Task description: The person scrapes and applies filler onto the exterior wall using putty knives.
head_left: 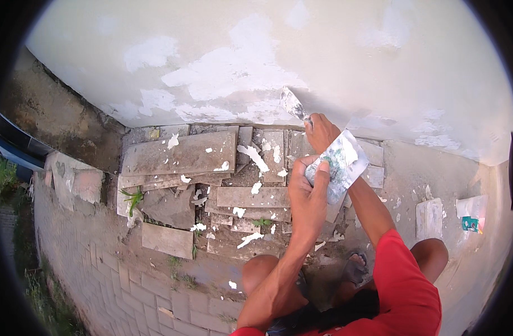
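Note:
My right hand (321, 133) is closed around the handle of a putty knife (291, 103), whose smeared blade lies against the lower part of the pale wall (374, 73). Closer to me, my left hand (308, 193) grips a flat, light-coloured plate (349, 159), thumb on top. White and greenish-grey filler is smeared over the plate. It overlaps my right wrist and hides part of it. White patches (234, 67) of filler spread across the wall left of the knife and above it.
Stacked slabs (180, 154) and broken pieces lie along the wall's foot, strewn with white flakes (253, 158). To the right are a pale rectangular slab (429, 218) and a white and green packet (470, 223). Brick paving (155, 291) runs at the lower left.

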A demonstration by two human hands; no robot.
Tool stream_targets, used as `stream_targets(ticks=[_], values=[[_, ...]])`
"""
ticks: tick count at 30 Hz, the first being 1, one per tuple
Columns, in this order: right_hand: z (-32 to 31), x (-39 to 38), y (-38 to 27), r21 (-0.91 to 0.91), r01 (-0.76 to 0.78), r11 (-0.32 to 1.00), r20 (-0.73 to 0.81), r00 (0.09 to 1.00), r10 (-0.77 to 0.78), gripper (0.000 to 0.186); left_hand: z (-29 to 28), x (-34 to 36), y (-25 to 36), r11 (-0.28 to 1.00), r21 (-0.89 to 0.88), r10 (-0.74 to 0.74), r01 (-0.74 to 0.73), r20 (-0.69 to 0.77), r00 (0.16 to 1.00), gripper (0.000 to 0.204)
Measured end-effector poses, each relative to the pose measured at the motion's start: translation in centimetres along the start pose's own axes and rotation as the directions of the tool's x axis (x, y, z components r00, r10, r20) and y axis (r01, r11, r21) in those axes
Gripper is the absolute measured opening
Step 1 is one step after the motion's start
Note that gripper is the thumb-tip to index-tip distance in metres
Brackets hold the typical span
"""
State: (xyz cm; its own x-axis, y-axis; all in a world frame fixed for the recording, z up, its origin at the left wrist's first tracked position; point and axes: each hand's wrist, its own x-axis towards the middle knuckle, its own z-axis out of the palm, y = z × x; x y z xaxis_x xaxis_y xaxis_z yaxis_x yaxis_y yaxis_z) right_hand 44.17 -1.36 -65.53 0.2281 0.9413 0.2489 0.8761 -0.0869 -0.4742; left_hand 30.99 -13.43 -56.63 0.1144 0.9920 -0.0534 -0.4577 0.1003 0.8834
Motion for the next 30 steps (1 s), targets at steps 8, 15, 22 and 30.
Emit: stream_targets(ticks=[8,15,22,30], values=[[-3.0,-2.8,7.7,-0.158,-0.132,0.979,-0.175,0.979,0.103,0.024,0.2,-0.8,1.1,1.000,-0.019,0.000,-0.001,-0.011,1.000,0.020],[-4.1,-0.3,-0.5,0.120,0.199,0.973,-0.045,0.980,-0.195,0.024,-1.2,-1.6,2.1,0.996,-0.015,0.086,-0.089,-0.126,0.988,0.019],[-1.4,9.4,-6.6,-0.116,0.404,0.908,0.003,0.914,-0.406,0.029,-1.2,-1.7,3.5,0.986,-0.031,0.161,-0.166,-0.134,0.978,0.020],[-2.9,7.6,-0.8,-0.375,0.242,0.895,-0.135,0.941,-0.311,0.027,-2.2,-1.6,3.7,0.980,-0.081,0.162,-0.180,-0.191,0.968,0.019]])
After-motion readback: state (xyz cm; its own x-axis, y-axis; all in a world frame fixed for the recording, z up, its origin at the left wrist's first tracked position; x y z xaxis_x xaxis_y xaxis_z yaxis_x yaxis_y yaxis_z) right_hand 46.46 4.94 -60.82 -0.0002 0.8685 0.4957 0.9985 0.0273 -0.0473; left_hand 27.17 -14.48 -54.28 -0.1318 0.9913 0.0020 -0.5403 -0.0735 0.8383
